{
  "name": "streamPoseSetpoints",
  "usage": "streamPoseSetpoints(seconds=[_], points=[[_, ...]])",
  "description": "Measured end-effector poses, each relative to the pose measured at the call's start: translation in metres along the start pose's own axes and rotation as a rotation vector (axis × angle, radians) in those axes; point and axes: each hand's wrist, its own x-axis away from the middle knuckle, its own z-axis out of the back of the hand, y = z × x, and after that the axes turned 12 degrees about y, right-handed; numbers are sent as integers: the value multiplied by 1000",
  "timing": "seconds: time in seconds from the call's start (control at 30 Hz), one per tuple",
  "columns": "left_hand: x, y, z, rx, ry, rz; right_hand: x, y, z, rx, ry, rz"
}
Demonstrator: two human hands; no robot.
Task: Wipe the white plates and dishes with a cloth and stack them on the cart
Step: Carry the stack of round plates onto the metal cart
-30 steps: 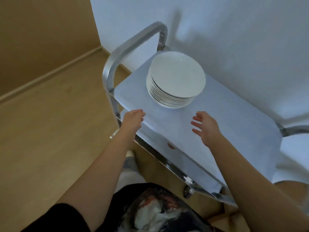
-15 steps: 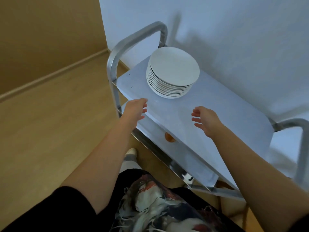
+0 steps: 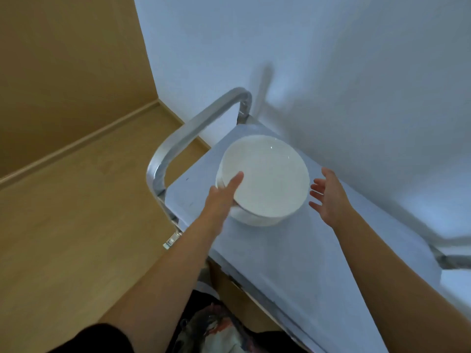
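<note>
Item: one stack of white plates (image 3: 265, 179), rims blurred so we cannot count the pieces; it sits on the cart (image 3: 318, 250), on its pale top sheet, at the end nearest the one curved metal handle (image 3: 193, 131).

Grips, two. Our left hand (image 3: 224, 197) is at the stack's near-left edge, thumb laid straight over the top plate's rim; the fingers are hidden under the rim, so we cannot tell whether that grip is closed. Our right hand (image 3: 328, 197) hovers just right of the stack, fingers spread and straight, holding nothing, apart from the rim.

Beyond both grips: one white wall (image 3: 331, 59); left of the left grip, wood floor (image 3: 76, 212).
</note>
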Motion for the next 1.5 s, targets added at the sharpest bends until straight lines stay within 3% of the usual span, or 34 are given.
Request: streamPoseSetpoints(seconds=[0.1,0.3,0.47,0.8,1.5], points=[[-8,-14,-16,55,58,62,-32,-26,-19,100,-81,-2],[-9,-23,-41,195,229,74,-67,-61,-58,308,-417,12],[-10,-24,-46,245,334,88,-76,-66,-74,453,-551,-89],[-6,-25,-58,214,444,231,-83,-63,-79,620,-489,152],[-8,-22,-60,187,404,280,-81,-65,-76,587,-452,187]])
